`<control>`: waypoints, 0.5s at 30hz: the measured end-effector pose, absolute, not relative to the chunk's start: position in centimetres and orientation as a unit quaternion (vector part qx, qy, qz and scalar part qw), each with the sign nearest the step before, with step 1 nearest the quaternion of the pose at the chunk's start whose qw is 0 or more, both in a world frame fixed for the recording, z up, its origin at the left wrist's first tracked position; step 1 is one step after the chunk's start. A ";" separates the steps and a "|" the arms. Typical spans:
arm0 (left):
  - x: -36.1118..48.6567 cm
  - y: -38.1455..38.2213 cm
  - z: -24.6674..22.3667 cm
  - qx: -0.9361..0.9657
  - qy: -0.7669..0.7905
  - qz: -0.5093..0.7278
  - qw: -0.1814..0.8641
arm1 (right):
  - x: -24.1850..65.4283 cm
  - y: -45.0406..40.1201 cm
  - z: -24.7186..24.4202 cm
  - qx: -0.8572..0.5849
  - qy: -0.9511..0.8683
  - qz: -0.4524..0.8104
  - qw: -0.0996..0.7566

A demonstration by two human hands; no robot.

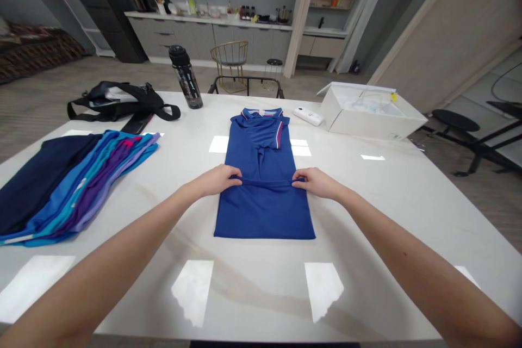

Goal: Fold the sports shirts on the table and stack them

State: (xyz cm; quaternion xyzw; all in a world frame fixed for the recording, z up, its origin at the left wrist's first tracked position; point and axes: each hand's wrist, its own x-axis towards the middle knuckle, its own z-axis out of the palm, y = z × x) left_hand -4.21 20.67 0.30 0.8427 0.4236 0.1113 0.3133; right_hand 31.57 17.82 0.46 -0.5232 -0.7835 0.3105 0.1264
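Observation:
A blue polo shirt (264, 211) lies on the white table with its sides folded in to a narrow strip. Its collar, trimmed in red and white, points away from me, and one striped sleeve edge shows at the upper right. The lower part is doubled up, with a hem running across the middle. At the left end of that hem, my left hand (222, 179) pinches the fabric between thumb and fingers. My right hand (316, 182) pinches the hem's right end the same way.
Left on the white table (253, 293) lies a stack of folded clothes (77, 185). Behind it are a black bag (118, 100) and a phone (136, 123). A dark bottle (186, 77) stands farther back. At right are a small white device (309, 116) and a white box (367, 119).

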 end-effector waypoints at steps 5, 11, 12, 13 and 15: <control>-4.4 24.8 1.0 0.855 0.431 0.120 0.262 | 32.1 21.4 1.0 -0.542 -0.776 0.282 0.155; -3.7 31.4 1.6 0.847 0.460 0.152 0.218 | 32.2 27.6 0.8 -0.558 -0.776 0.201 0.214; -3.5 32.5 1.9 0.846 0.461 0.161 0.214 | 32.2 28.7 0.9 -0.561 -0.775 0.191 0.220; -3.3 33.6 2.2 0.845 0.461 0.170 0.208 | 32.1 29.8 1.0 -0.562 -0.774 0.182 0.227; -3.0 35.6 3.0 0.843 0.464 0.191 0.197 | 32.1 31.9 1.5 -0.566 -0.770 0.167 0.241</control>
